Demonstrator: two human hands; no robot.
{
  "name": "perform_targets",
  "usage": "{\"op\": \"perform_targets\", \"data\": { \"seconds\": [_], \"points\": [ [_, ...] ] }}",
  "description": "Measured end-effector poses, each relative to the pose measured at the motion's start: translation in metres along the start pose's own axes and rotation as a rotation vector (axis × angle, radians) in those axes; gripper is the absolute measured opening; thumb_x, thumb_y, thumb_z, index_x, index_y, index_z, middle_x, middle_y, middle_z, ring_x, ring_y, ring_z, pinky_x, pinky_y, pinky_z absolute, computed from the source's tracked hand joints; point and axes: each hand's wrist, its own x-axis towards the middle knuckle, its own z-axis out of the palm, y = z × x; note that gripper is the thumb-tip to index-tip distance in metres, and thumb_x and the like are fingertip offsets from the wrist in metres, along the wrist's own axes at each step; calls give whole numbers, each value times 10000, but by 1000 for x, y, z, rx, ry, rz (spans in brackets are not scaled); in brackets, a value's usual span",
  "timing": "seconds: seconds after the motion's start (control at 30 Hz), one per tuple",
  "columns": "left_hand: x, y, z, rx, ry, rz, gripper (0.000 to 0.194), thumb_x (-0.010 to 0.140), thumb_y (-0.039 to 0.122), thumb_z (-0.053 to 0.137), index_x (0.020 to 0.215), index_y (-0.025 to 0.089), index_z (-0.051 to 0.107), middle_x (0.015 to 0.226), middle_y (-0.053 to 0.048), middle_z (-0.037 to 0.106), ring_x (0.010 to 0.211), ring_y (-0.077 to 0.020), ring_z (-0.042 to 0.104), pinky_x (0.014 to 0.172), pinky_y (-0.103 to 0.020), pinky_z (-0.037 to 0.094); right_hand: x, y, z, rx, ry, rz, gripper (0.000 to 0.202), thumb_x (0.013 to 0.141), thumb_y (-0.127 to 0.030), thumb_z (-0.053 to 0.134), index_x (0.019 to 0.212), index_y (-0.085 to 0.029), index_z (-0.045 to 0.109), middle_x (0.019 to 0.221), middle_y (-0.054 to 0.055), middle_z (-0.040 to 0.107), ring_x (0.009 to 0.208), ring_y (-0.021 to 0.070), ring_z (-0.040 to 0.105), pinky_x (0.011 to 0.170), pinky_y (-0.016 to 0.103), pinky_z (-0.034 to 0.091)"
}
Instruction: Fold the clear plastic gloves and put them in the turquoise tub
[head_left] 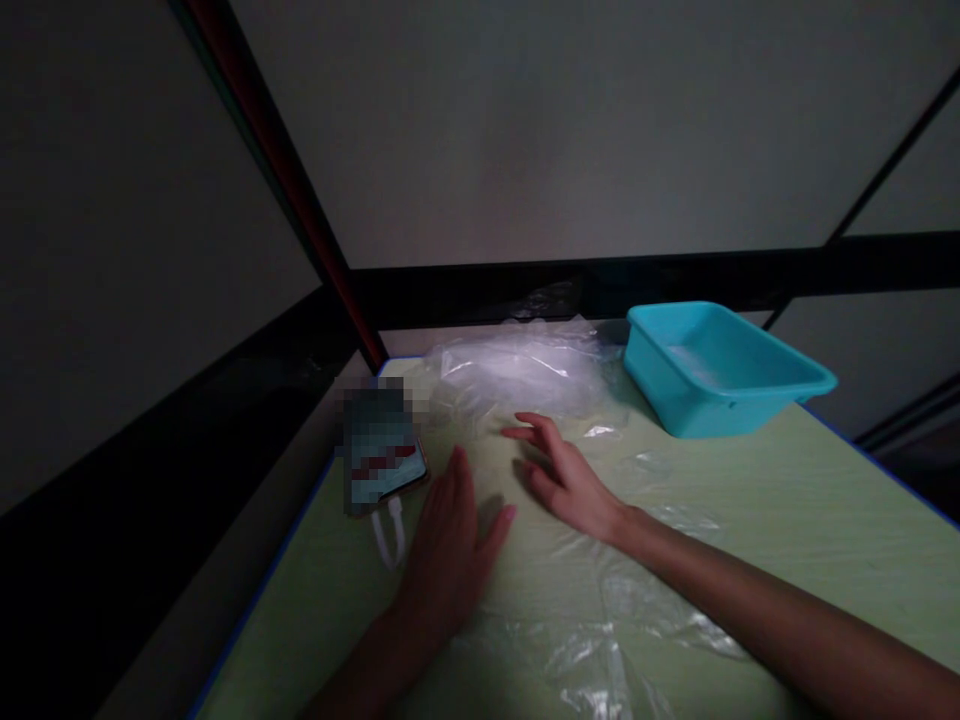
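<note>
My left hand (452, 540) is over the table with its fingers stretched forward and the thumb apart, holding nothing. To the right, my right hand (564, 478) has its fingers apart and slightly bent, with nothing in them. Under and between the hands, a thin clear plastic sheet or bag (600, 655) lies spread towards the near edge; its full outline is hard to make out. Beyond my fingertips rests a crumpled heap of clear plastic bags (525, 370).
A phone (382, 445), partly pixelated, with a white cable (394, 540) plugged in, lies left of my left hand. At the back right stands a turquoise plastic basin (720, 400). The pale green table (825, 560) has blue edging and meets walls at the back and left.
</note>
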Motion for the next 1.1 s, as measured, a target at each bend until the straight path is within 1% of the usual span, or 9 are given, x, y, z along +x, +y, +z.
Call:
{"op": "perform_targets", "data": {
  "seconds": [0.13,0.27,0.37,0.5,0.6,0.67,0.77,0.87,1.1],
  "points": [
    [3,2,-5,-97,41,40,581,888,319,336,1374,85,121,1404,-213,252,1285,-260,245,1004,-461,308,1,8,2,176,152,-2,385,781,-57,391,1123,-222,328,1110,83,543,1072,149,503,938,376,380],
    [4,8,-8,-31,-85,251,513,869,276,374,1331,74,275,1403,-174,281,1296,-223,234,1026,-409,298,4,11,3,172,176,-13,281,811,-89,364,1063,-211,353,1067,89,550,1020,137,534,905,343,417],
    [4,11,-6,67,-132,331,548,839,325,439,1303,51,335,1386,-190,303,1292,-265,234,1022,-442,295,9,1,-8,116,110,-34,211,823,-103,375,1009,-184,434,1013,86,580,978,151,557,871,339,439],
    [4,11,-5,152,-133,358,582,834,386,445,1307,64,341,1394,-179,292,1293,-306,208,1008,-478,294,7,-17,-42,-32,-112,-69,180,829,-164,474,978,-162,576,978,79,636,921,195,587,846,376,450],
    [4,10,-6,185,-135,366,590,840,404,429,1315,67,331,1400,-172,284,1295,-315,199,1009,-472,289,-7,-18,-68,-346,-393,-136,395,879,-261,446,1263,-172,431,1291,108,464,1189,217,421,991,397,339],
    [4,10,-6,196,-138,371,592,845,409,421,1316,63,329,1401,-174,281,1296,-316,194,1012,-465,284,-20,-11,-80,-428,-463,-162,544,873,-326,464,1360,-168,279,1394,106,312,1282,223,266,1053,397,248],
    [3,9,-7,201,-145,374,594,850,415,413,1320,64,325,1407,-172,267,1301,-308,183,1021,-450,274,-36,4,-87,-581,-497,-141,650,878,-393,433,1391,-108,154,1433,141,166,1314,243,139,1073,435,171],
    [4,10,-6,209,-165,362,606,849,432,410,1327,73,315,1417,-164,247,1307,-300,172,1029,-441,260,-46,12,-86,-726,-525,-89,702,877,-473,383,1383,-49,145,1431,176,117,1316,264,94,1069,463,147],
    [3,14,-8,218,-211,348,601,845,417,410,1357,137,263,1441,-126,188,1316,-286,143,1030,-480,227,-61,10,-90,-757,-500,-58,715,881,-509,331,1397,-86,76,1446,140,78,1323,239,76,1077,439,136]
  ]
}}
